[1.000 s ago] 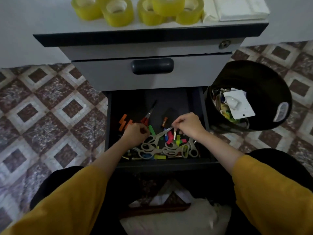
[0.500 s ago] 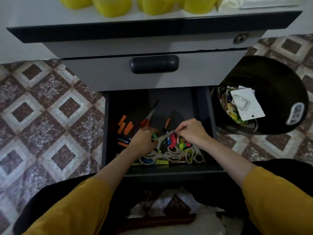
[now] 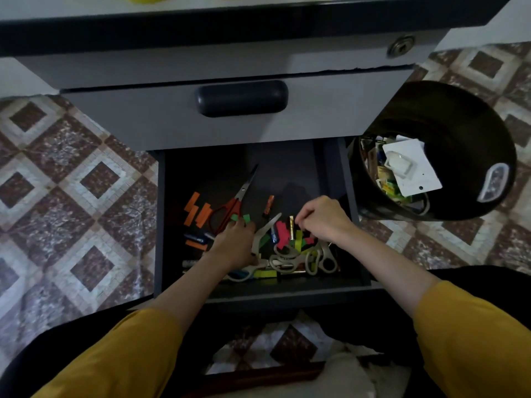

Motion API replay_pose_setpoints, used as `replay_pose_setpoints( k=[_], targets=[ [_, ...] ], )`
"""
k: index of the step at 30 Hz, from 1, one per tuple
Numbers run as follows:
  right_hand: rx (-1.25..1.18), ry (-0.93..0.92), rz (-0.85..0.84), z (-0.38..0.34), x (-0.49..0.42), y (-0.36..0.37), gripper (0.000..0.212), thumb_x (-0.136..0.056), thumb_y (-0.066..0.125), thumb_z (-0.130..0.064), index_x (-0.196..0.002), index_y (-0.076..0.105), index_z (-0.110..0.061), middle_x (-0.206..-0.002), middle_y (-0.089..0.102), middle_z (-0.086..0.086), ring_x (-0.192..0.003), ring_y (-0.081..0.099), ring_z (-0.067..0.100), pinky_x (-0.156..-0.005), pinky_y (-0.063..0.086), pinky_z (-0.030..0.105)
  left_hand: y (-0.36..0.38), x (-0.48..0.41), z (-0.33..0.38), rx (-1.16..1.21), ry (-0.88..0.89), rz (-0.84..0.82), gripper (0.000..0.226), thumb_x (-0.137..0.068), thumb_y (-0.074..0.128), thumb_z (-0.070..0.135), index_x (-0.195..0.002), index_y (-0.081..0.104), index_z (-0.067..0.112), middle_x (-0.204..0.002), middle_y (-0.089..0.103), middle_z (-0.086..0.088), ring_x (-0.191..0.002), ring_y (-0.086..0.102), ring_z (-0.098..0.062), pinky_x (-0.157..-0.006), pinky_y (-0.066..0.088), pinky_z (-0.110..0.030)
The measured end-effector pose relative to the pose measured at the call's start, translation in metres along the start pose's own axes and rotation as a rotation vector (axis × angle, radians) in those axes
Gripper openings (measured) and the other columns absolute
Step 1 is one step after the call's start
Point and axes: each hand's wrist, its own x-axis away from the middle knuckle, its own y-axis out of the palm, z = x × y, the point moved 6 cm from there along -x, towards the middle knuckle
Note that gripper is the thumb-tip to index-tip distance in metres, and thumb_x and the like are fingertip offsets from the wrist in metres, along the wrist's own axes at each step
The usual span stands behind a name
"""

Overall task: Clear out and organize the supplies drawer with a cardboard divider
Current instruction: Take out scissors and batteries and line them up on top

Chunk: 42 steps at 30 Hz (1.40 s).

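Our left grip [image 3: 235, 242] is closed, its fingertips pinching what look like green tabs [image 3: 240, 218] beside the red scissors [image 3: 227, 209], presumably to gather loose bits by colour. Our right grip [image 3: 321, 221] curls over the pink and yellow strips [image 3: 283, 232]; we cannot tell whether it clasps anything. Both work inside the open drawer [image 3: 287, 293], where grey scissors [image 3: 283, 261] tangle at the front. The bin [image 3: 465, 133] stands just right, handy for rubbish. No cardboard divider shows, so we judge clearing unfinished.
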Motion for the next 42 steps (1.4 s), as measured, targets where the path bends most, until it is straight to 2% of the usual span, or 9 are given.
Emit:
replay_pose_setpoints(
  k=[4,10,13,16,20,27,32,36,42],
  targets=[
    [0.021,-0.002,-0.024,-0.002,0.002,0.001,0.02,-0.089,0.053,-0.005,-0.093,0.073,-0.007,-0.092,0.067,0.001,-0.075,0.062,0.014,-0.07,0.054,0.027,-0.004,-0.002,-0.001,0.048,-0.028,0.026,0.038,-0.083,0.067,0.028,-0.113,0.058,0.007,-0.116,0.057,-0.013,-0.107,0.055,-0.028,-0.082,0.046,-0.033],
    [0.254,0.072,-0.1,0.007,0.001,0.009,0.015,-0.086,0.056,-0.006,-0.095,0.068,-0.003,-0.098,0.065,0.009,-0.084,0.064,0.023,-0.074,0.057,0.033,-0.006,0.001,-0.003,0.142,-0.033,0.005,0.025,-0.08,0.069,0.03,-0.097,0.061,0.014,-0.104,0.062,-0.008,-0.096,0.059,-0.025,-0.071,0.043,-0.03],
    [0.467,0.138,-0.211,0.014,0.011,0.02,0.015,-0.089,0.056,-0.007,-0.103,0.06,-0.003,-0.101,0.056,0.007,-0.085,0.058,0.023,-0.068,0.051,0.026,-0.007,0.002,-0.003,0.144,-0.028,-0.004,0.026,-0.08,0.07,0.033,-0.095,0.06,0.014,-0.103,0.063,-0.005,-0.094,0.059,-0.022,-0.068,0.041,-0.029],
    [0.544,0.185,-0.255,0.021,0.015,0.028,0.024,-0.091,0.055,-0.007,-0.115,0.058,-0.002,-0.117,0.055,0.011,-0.102,0.06,0.026,-0.076,0.052,0.029,-0.007,0.002,-0.005,0.157,-0.054,-0.035,0.03,-0.082,0.068,0.034,-0.097,0.064,0.008,-0.1,0.063,-0.006,-0.092,0.06,-0.022,-0.069,0.044,-0.03],
    [0.519,0.23,-0.212,0.026,0.013,0.037,0.044,-0.082,0.071,-0.032,-0.115,0.058,-0.006,-0.12,0.055,0.007,-0.109,0.058,0.023,-0.075,0.047,0.028,-0.011,0.004,-0.007,0.165,-0.073,-0.031,0.023,-0.092,0.053,0.021,-0.1,0.067,0.006,-0.107,0.064,-0.011,-0.095,0.062,-0.025,-0.078,0.05,-0.034],
    [0.565,0.192,-0.126,0.023,0.016,0.046,0.045,-0.082,0.069,-0.035,-0.115,0.058,-0.007,-0.118,0.056,0.008,-0.109,0.058,0.024,-0.072,0.047,0.029,-0.031,0.01,-0.007,0.187,-0.103,0.114,0.026,-0.096,0.04,0.01,-0.12,0.047,0.006,-0.113,0.058,-0.018,-0.1,0.058,-0.035,-0.072,0.044,-0.037],
    [0.531,0.201,-0.136,0.02,0.014,0.045,0.044,-0.081,0.071,-0.032,-0.115,0.057,-0.007,-0.114,0.057,0.006,-0.104,0.06,0.022,-0.068,0.045,0.026,-0.028,0.007,-0.009,0.315,-0.106,0.117,0.033,-0.094,0.04,0.007,-0.127,0.044,0.005,-0.117,0.057,-0.021,-0.105,0.056,-0.034,-0.08,0.044,-0.036],
    [0.495,0.187,-0.158,0.019,0.012,0.044,0.049,-0.079,0.074,-0.032,-0.117,0.057,-0.007,-0.117,0.056,0.008,-0.105,0.059,0.022,-0.068,0.044,0.026,-0.026,0.006,-0.011,0.338,-0.14,0.093,0.052,-0.086,0.064,0.032,-0.124,0.045,0.003,-0.116,0.058,-0.016,-0.108,0.055,-0.03,-0.083,0.044,-0.033],
    [0.487,0.173,-0.171,0.02,0.01,0.046,0.049,-0.077,0.076,-0.029,-0.116,0.058,-0.007,-0.116,0.058,0.008,-0.103,0.06,0.022,-0.068,0.045,0.026,-0.034,0.006,-0.022,0.377,-0.256,0.259,0.067,-0.068,0.079,0.017,-0.117,0.035,0.005,-0.113,0.055,-0.014,-0.106,0.056,-0.03,-0.078,0.05,-0.034]
  ],
)
